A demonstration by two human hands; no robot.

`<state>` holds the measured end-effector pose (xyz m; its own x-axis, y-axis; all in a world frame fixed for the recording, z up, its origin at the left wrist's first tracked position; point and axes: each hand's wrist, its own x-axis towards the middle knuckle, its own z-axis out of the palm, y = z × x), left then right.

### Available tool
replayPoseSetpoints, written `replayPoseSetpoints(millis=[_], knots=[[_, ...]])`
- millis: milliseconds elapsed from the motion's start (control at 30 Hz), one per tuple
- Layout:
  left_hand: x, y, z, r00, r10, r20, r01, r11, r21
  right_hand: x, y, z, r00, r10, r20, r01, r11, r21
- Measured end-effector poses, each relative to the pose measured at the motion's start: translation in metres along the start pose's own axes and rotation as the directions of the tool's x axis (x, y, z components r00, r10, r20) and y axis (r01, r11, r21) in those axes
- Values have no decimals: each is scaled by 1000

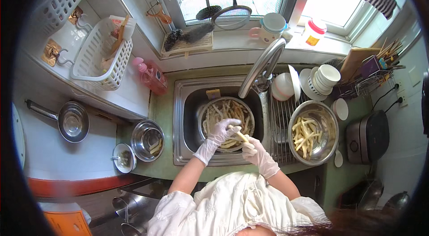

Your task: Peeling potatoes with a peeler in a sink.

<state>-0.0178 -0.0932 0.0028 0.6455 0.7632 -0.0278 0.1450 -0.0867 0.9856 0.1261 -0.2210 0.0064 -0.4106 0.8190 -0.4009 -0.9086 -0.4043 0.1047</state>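
Note:
My left hand, in a thin translucent white glove, is above a metal basin in the sink. Its fingers hold one end of a pale yellow stick of food, likely a vegetable. Lower right, my gloved right hand grips the other end. Long, pale and brownish pieces fill the basin in what looks like water; my hands hide its near part. To the right, a large steel bowl contains several smooth pale sticks. Whether either hand also holds a small tool cannot be seen.
The steel sink has a curved faucet over its right side. A drainboard rack carries stacked bowls. At left stand a small steel bowl with a few pieces and a pink soap bottle. A black appliance sits far right.

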Motion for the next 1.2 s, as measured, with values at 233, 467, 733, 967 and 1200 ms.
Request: replayPoseSetpoints(millis=[233, 467, 733, 967, 1200], knots=[[8, 21, -7, 955, -298, 10, 263, 858, 442, 2, 11, 22, 876, -463, -139, 49, 370, -928], [6, 19, -28, 934, -107, -340, 290, 783, 550, 13, 4, 17, 907, -397, -139, 26, 384, -923], [10, 13, -23, 927, 297, -230, -10, 631, 775, 12, 7, 8, 894, -446, -50, 78, 264, -961], [4, 18, 11, 933, 329, -144, -109, 642, 759, 9, 7, 3, 826, -564, -4, 56, 89, -994], [8, 23, 12, 980, 169, -101, -31, 638, 770, 6, 7, -3, 830, -553, -68, -20, 92, -996]])
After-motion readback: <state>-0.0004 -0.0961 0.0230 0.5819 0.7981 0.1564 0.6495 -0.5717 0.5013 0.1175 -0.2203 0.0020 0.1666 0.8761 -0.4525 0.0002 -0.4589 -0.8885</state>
